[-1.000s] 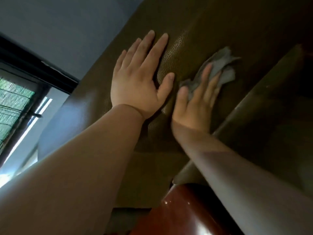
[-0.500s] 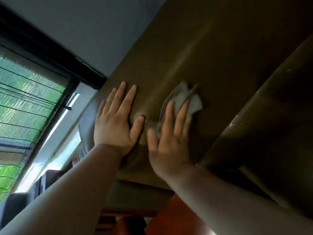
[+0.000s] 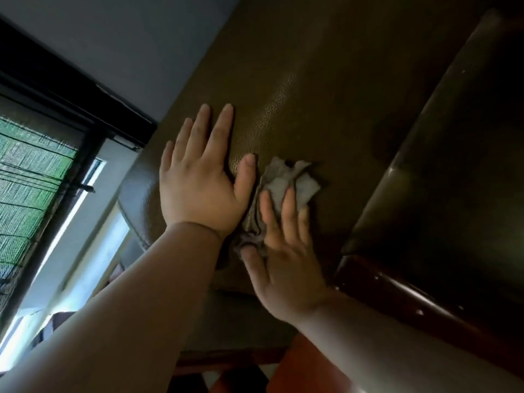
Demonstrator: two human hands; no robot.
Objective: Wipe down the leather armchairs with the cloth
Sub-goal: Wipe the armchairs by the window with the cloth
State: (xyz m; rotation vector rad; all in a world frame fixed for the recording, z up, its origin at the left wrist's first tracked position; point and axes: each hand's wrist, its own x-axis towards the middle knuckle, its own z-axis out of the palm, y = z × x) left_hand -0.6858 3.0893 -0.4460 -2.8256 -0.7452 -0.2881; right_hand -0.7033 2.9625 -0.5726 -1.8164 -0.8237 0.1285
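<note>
Leather, olive-brown and pebble-grained, fills most of what we see: the padded back of the armchair (image 3: 326, 89), with a glossy red-brown wooden arm rail (image 3: 397, 290) at the near right. Our left hand (image 3: 198, 182) lies flat on the leather, fingers straight and spread, bracing. Just right of it, our right hand (image 3: 283, 251) presses the crumpled grey cloth (image 3: 286, 185) under straight fingers (nothing is pinched). Bunched, the cloth extends beyond the fingertips, away from us, so we judge the next stroke runs that way.
</note>
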